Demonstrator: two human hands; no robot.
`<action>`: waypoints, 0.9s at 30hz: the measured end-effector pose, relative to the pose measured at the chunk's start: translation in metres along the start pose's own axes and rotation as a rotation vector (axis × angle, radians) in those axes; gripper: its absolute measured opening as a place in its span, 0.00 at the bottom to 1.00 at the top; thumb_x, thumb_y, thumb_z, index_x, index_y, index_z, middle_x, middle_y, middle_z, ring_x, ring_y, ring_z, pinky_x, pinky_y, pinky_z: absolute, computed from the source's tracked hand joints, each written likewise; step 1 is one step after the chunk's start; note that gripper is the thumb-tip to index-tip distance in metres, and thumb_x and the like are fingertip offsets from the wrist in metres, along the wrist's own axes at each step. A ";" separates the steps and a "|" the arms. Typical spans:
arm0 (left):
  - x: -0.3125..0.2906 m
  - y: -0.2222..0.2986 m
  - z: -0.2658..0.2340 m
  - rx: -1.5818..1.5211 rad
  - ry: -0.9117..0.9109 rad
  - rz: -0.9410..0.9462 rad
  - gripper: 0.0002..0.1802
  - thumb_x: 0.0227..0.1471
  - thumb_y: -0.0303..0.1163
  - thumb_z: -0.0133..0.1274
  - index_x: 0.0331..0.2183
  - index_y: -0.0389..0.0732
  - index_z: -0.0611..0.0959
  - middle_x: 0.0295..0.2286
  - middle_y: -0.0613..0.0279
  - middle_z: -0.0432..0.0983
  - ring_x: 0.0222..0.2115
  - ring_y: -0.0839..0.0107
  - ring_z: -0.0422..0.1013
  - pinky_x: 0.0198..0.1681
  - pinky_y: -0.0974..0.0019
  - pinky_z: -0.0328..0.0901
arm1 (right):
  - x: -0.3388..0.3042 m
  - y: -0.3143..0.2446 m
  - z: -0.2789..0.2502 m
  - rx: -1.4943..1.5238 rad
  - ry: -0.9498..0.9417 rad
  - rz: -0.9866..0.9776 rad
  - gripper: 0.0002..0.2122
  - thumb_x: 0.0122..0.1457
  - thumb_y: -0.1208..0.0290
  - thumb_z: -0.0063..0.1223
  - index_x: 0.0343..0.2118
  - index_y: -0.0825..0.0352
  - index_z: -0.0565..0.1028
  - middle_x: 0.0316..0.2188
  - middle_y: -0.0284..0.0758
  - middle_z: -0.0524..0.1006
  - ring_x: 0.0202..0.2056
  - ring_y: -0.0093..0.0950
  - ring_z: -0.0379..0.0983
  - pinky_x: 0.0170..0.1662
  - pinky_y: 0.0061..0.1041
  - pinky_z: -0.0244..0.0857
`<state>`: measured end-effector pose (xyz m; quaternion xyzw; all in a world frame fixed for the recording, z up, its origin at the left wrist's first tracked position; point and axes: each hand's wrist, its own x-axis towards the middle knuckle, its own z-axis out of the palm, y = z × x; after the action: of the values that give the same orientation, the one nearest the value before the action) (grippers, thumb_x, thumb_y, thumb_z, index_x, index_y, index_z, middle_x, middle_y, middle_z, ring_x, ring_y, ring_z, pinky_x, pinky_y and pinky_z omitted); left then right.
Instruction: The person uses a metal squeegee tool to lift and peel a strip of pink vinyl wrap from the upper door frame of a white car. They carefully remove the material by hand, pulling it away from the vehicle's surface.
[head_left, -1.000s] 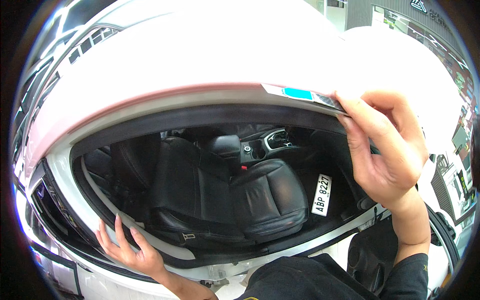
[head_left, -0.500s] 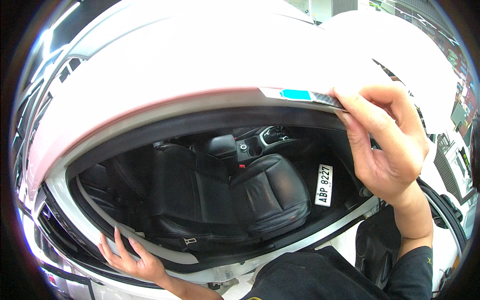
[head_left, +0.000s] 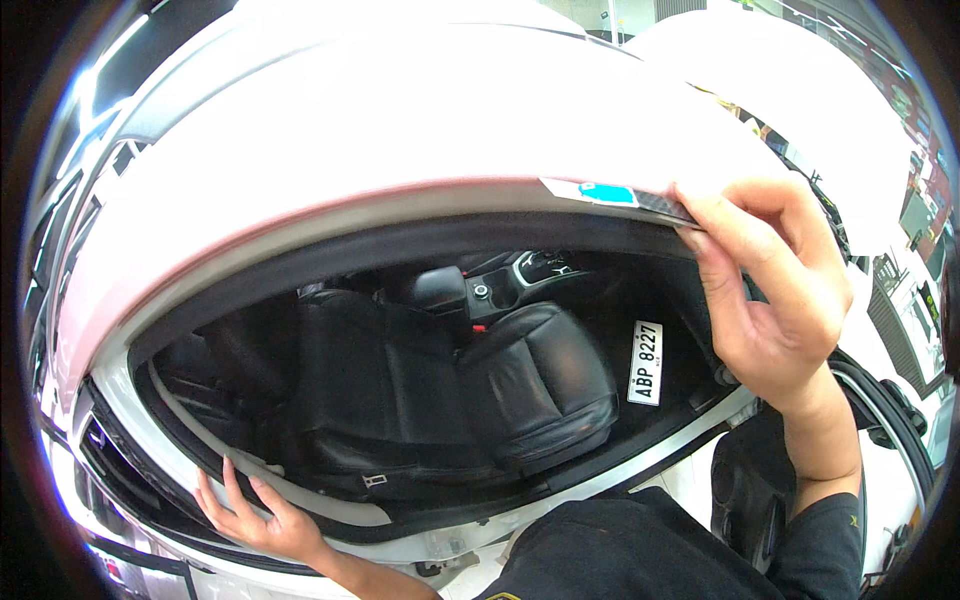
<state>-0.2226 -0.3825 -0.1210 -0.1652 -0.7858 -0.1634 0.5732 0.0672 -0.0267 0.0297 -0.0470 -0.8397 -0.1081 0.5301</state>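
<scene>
My right hand (head_left: 775, 270) pinches the end of a thin flat strip (head_left: 612, 194) between thumb and forefinger. White at its tip, the strip is bright blue in the middle and dark-patterned near my fingers. It lies along the roof edge (head_left: 400, 190) of a white car, just above the door opening. At the lower left my left hand (head_left: 255, 520) rests on the white door pillar (head_left: 150, 440), fingers spread and holding nothing.
Inside the opening is a black leather seat (head_left: 400, 390). A licence plate (head_left: 645, 362) lies on the dark floor beyond it, near the centre console (head_left: 505, 290). The open door (head_left: 750, 500) stands at the lower right.
The strip and my right hand's fingertips have shifted slightly right along the roof edge. My left hand stays in place on the pillar. The whole view has moved a little.
</scene>
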 end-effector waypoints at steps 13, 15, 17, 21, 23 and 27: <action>0.001 -0.003 0.000 0.011 0.017 0.002 0.16 0.61 0.36 0.53 0.49 0.46 0.86 0.59 0.60 0.70 0.64 0.57 0.59 0.67 0.45 0.52 | -0.019 0.013 -0.014 0.004 0.004 0.047 0.15 0.51 0.89 0.62 0.44 0.74 0.81 0.34 0.43 0.77 0.33 0.31 0.77 0.36 0.25 0.73; 0.002 -0.007 -0.001 0.016 0.022 0.019 0.16 0.62 0.36 0.52 0.49 0.45 0.86 0.59 0.60 0.70 0.64 0.57 0.59 0.67 0.44 0.52 | -0.020 0.005 -0.021 -0.033 -0.034 0.081 0.15 0.51 0.89 0.62 0.44 0.74 0.81 0.34 0.43 0.76 0.32 0.30 0.76 0.34 0.24 0.71; 0.001 -0.008 -0.001 0.033 0.007 0.000 0.16 0.62 0.36 0.52 0.48 0.44 0.86 0.59 0.59 0.70 0.63 0.57 0.59 0.67 0.45 0.52 | -0.023 0.003 -0.025 -0.043 -0.046 0.090 0.15 0.51 0.88 0.63 0.44 0.74 0.81 0.34 0.43 0.76 0.32 0.29 0.75 0.33 0.23 0.70; 0.000 -0.010 -0.001 0.038 0.003 -0.011 0.16 0.62 0.36 0.53 0.47 0.43 0.86 0.58 0.59 0.71 0.63 0.56 0.60 0.67 0.45 0.53 | -0.025 0.004 -0.032 -0.058 -0.080 0.100 0.15 0.51 0.88 0.63 0.44 0.74 0.81 0.35 0.42 0.75 0.31 0.29 0.74 0.32 0.22 0.68; 0.000 -0.011 0.000 0.043 0.006 -0.002 0.15 0.62 0.36 0.53 0.47 0.42 0.86 0.58 0.58 0.71 0.63 0.56 0.60 0.67 0.44 0.53 | -0.028 0.006 -0.033 -0.059 -0.073 0.102 0.15 0.51 0.88 0.62 0.44 0.74 0.81 0.35 0.42 0.75 0.31 0.29 0.74 0.32 0.22 0.68; 0.002 -0.009 0.000 0.038 0.016 0.020 0.15 0.62 0.36 0.54 0.47 0.42 0.86 0.58 0.58 0.71 0.63 0.56 0.60 0.67 0.45 0.53 | -0.032 0.013 -0.035 -0.089 -0.067 0.081 0.15 0.51 0.88 0.62 0.44 0.75 0.81 0.35 0.42 0.75 0.31 0.29 0.73 0.32 0.21 0.68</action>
<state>-0.2274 -0.3903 -0.1202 -0.1608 -0.7825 -0.1443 0.5839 0.1143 -0.0212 0.0165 -0.1080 -0.8486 -0.1224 0.5032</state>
